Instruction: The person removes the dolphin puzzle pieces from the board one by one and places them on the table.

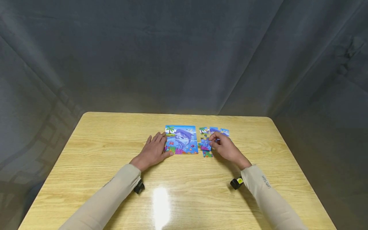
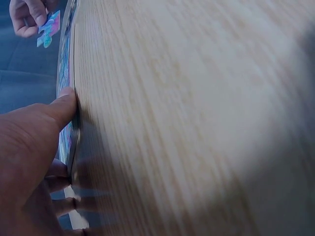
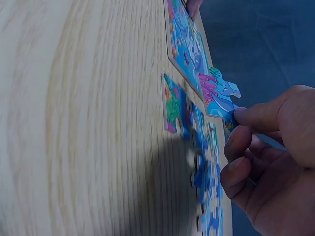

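Note:
A dolphin picture board (image 1: 181, 140) lies flat on the table. My left hand (image 1: 154, 147) rests along its left side, fingers extended, with the thumb (image 2: 65, 105) at the near edge in the left wrist view. Between thumb and fingertips my right hand (image 1: 225, 147) pinches a jigsaw puzzle piece (image 3: 216, 96) with pink coral and blue water on it. That piece is held up above the other pieces, just right of the board. Below it on the table lie several more puzzle pieces (image 3: 174, 105), partly hidden by the right hand in the head view.
More pieces form a row with a palm tree piece (image 1: 203, 130) at the back right of the board. The wooden table (image 1: 120, 127) has rounded far corners, and a dark grey curtain (image 1: 172, 64) hangs behind it. Each wrist wears a small black camera (image 1: 236, 183).

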`<state>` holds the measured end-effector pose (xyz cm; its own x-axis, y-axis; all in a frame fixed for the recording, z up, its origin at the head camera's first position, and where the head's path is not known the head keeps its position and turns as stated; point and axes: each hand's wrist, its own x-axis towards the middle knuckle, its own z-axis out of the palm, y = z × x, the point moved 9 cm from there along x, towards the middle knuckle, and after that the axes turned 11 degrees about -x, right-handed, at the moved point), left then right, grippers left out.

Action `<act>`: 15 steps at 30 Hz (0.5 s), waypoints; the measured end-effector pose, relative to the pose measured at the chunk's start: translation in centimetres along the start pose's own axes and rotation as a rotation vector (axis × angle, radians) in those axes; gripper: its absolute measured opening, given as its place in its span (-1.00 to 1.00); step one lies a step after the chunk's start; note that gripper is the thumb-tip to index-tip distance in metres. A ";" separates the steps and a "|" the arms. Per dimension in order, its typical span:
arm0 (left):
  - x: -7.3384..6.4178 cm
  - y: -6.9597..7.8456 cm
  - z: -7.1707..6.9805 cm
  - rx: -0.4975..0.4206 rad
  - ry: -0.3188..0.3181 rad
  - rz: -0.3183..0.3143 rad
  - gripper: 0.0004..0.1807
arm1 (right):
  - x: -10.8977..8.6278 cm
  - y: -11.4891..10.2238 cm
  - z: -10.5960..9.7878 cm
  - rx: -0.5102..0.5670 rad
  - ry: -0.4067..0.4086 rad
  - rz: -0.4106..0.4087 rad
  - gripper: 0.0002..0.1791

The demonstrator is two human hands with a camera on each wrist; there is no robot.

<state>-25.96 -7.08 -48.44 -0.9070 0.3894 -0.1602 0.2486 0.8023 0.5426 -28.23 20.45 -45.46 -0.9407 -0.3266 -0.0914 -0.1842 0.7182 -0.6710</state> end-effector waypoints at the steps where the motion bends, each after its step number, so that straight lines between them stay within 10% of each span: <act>1: 0.0 0.0 0.0 -0.001 -0.001 0.001 -0.03 | -0.1 0.2 -0.1 0.005 -0.002 0.008 -0.93; 15: -0.1 0.1 -0.3 -0.008 0.006 0.015 -0.05 | -1.4 1.8 -1.8 -0.011 0.007 0.025 -0.91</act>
<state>-25.93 -7.17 -48.13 -0.9052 0.3985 -0.1473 0.2595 0.7931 0.5511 -27.79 23.31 -45.27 -0.9472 -0.3037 -0.1030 -0.1633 0.7331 -0.6602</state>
